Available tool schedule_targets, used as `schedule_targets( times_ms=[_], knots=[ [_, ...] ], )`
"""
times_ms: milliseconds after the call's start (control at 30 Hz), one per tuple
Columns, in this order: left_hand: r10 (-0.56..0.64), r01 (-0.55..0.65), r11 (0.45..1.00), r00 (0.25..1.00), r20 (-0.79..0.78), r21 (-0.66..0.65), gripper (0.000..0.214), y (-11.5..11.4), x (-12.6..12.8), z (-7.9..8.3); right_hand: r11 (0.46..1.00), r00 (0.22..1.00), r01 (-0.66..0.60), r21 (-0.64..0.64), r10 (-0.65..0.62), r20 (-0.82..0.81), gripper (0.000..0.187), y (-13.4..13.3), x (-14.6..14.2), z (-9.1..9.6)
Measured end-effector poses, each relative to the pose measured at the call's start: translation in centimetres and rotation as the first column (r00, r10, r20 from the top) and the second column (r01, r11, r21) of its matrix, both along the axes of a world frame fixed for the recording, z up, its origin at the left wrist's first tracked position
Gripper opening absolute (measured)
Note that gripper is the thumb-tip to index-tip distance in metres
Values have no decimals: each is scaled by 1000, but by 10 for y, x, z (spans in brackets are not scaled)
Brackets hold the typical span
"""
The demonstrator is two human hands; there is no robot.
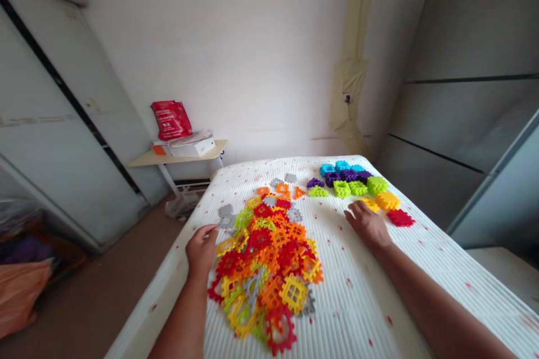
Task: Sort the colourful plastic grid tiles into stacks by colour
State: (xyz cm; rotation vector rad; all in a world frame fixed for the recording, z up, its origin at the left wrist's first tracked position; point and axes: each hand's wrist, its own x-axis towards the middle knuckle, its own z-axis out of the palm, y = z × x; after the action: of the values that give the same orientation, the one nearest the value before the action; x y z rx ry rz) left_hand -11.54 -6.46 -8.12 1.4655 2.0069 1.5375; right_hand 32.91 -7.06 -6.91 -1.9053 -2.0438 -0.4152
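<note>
A loose pile of flat, notched plastic building pieces (pixel 269 244) in red, orange, yellow, lime and grey covers the middle of the bed-like surface. Beside its left edge is my left hand (pixel 201 249), fingers loosely bent and nothing visible in them. Grey pieces (pixel 226 214) lie just beyond its fingertips. Over on the right, my right hand (pixel 370 225) reaches beside a yellow piece (pixel 371 205), its fingers slightly spread. That hand partly hides the yellow piece, so contact is hard to judge. A thicker yellow block (pixel 388 201) and a red stack (pixel 401 217) sit to its right.
Lime blocks (pixel 342 189), purple blocks (pixel 347 175) and blue blocks (pixel 327 169) stand in rows at the far right of the white quilted cover (pixel 337 303). A side table (pixel 147 159) holds a red bag (pixel 170 119) and a white box (pixel 193 147). Grey cabinets flank both sides.
</note>
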Motion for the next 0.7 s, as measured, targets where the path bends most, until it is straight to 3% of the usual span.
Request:
schedule_targets(
  times_ms=[67,133,400,567,700],
  knots=[
    [-33,31,999,995,-94,-24,36,4,9,4,971,974,-224,-86,226,23,28,-1,-14,-3],
    [-93,85,995,983,-159,-57,32,13,17,11,935,943,-323,-146,331,31,32,0,-26,-6],
    [-333,209,918,868,-368,-337,24,75,44,44,941,947,-319,-112,321,4,35,3,-33,-13],
    [-393,186,862,831,-392,-471,39,105,62,39,944,948,-318,-90,319,-3,33,3,-33,-15],
    [-411,168,839,818,-401,-517,40,114,73,30,944,949,-313,-106,314,-9,33,3,-34,-13]
  ],
)
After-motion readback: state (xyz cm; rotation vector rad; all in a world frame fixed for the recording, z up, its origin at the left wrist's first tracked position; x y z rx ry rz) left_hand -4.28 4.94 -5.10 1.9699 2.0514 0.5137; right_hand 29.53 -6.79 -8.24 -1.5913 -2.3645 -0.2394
